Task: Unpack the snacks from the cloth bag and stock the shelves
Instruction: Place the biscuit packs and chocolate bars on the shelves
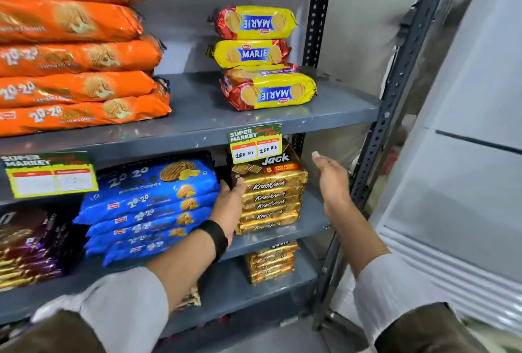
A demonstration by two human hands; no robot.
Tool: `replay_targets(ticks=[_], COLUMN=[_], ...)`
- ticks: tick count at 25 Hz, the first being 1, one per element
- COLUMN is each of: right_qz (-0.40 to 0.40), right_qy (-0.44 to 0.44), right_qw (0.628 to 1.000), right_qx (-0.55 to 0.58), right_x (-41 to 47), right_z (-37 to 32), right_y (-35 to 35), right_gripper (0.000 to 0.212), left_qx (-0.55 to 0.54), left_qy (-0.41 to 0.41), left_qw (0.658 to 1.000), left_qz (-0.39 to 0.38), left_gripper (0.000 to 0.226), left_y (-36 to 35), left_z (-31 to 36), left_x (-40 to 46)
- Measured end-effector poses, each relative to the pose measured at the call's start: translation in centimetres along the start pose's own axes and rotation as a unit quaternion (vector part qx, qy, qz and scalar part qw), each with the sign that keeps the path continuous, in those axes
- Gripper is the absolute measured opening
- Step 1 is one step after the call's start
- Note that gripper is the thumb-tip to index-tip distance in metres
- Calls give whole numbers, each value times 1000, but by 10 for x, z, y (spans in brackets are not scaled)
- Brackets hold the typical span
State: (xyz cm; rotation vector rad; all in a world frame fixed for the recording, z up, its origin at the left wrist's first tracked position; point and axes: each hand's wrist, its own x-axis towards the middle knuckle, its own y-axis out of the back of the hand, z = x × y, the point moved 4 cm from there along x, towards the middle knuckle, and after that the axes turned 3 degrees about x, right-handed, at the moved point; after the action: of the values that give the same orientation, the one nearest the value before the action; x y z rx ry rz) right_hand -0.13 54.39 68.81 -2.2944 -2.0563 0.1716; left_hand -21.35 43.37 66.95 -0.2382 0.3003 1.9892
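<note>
Krackjack packs (269, 201) sit as a gold stack on the middle shelf (310, 225), right end, just beside the blue 20-20 packs (149, 205); the cloth bag is not in view; nearest the camera, both forearms reach forward out of pale rolled sleeves, the left one wearing a dark wrist band (216, 235); left hand (230, 197) is pressed flat against the stack's left face, fingers slipped into the gap toward the blue packs, grip not closed on anything that I can see; right hand (332, 180) hovers just off the stack's right side, palm turned inward, fingers extended and together, grip wide and empty; pose reads as squaring the pile between two palms; risk, as I judge it: only the left side is braced, so a push from there could slide the glossy upper packs rightward off the pile toward the upright post (378, 155) and the shelf's open edge; the price tag (255, 143) hanging over the top pack could be knocked loose by a lifted pack; farther up, the Marie packs (264, 70) are stacked unevenly on the upper shelf (197, 115), and a jolt to the frame might tip the top one; the orange packs (76, 70) look settled.
</note>
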Motion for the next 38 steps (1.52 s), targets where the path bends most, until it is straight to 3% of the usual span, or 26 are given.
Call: replay_targets(ticks=[3, 5, 9, 12, 15, 18, 22, 25, 33, 38], right_qz=[59, 110, 252, 330, 416, 468, 544, 558, 569, 548], right_qy=[66, 106, 132, 93, 26, -42, -74, -79, -106, -103], right_qw=[996, 988, 955, 923, 883, 854, 813, 810, 813, 830], right_qx=[-12, -26, -88, -174, -215, -223, -192, -159, -66, -4], right_x=[-81, -144, -301, -419, -546, -639, -726, -758, -801, -772], right_z=[-12, -22, -30, -13, 19, 46, 60, 70, 133, 207], right_y=[51, 90, 182, 243, 300, 341, 405, 456, 579, 638], right_gripper=[38, 34, 29, 32, 24, 23, 24, 25, 26, 50], left_qx=[-9, 22, 85, 95, 107, 152, 202, 231, 290, 264], left_qy=[-39, -91, -199, -206, -155, -120, -112, -108, -58, -10], left_qw=[996, 982, 917, 880, 835, 799, 744, 718, 712, 753], left_qz=[-75, -165, -337, -416, -517, -570, -627, -648, -637, -603], left_gripper=[64, 46, 28, 25, 26, 24, 25, 26, 26, 87], left_y=[3, -4, -44, -83, -123, -139, -169, -207, -317, -361], left_z=[1, 11, 11, -19, -73, -121, -178, -210, -306, -387], left_x=[-63, -96, -183, -254, -346, -424, -520, -576, -626, -605])
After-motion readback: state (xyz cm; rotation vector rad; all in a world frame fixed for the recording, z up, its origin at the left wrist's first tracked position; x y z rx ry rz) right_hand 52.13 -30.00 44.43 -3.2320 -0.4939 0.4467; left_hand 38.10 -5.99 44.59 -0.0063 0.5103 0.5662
